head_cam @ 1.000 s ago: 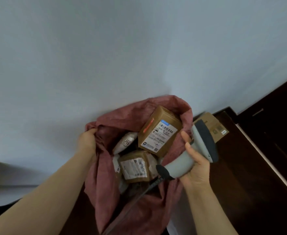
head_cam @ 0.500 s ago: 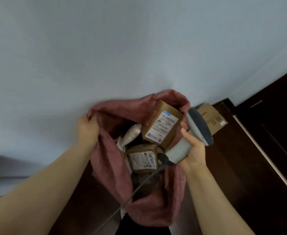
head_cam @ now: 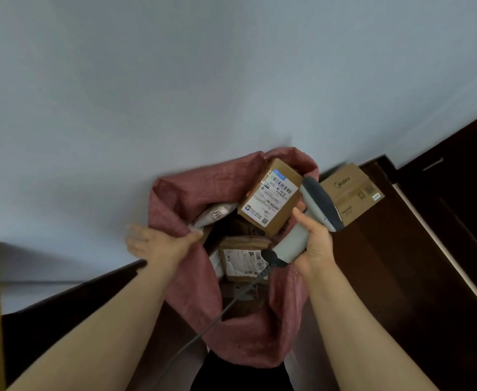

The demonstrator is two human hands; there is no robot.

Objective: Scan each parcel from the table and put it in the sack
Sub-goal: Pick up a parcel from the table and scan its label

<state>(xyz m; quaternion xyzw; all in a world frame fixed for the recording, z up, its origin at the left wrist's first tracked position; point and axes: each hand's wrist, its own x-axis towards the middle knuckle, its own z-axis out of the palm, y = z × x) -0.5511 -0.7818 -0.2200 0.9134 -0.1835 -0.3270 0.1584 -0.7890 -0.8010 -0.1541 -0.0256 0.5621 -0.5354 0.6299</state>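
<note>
**Box in the sack, left hand letting go**

The pale wall (head_cam: 203, 80) fills most of the view. Against it stands the pink sack (head_cam: 192, 277), its mouth gaping so that parcels can drop in. To its right a printed carton (head_cam: 353, 190) stands on the dark floor, outside the sack.

The task's box (head_cam: 269, 196) is already inside, at the top of the load. It leans on the far rim with its label up, probably because the parcels under it leave it no flat place to settle. Lower down lies a brown parcel (head_cam: 244, 258), label up, and a white mailer (head_cam: 214, 215) is wedged to the left.

The right hand (head_cam: 314, 244) holds the scanner (head_cam: 316, 210) just beside the box, its fingers (head_cam: 305, 221) wrapped round the grip, so the tool is ready for the next parcel. The cable (head_cam: 231, 303) trails down across the mouth.

The left hand (head_cam: 161, 244) is at the near-left rim, thumb along the cloth. Its fingers (head_cam: 135, 244) look spread and straight, though blurred.

Half a second earlier this hand gripped the rim bunched up to keep the mouth open. Now it seems to be releasing it. The box has barely moved, and the scanner hand is in much the same place.
</note>
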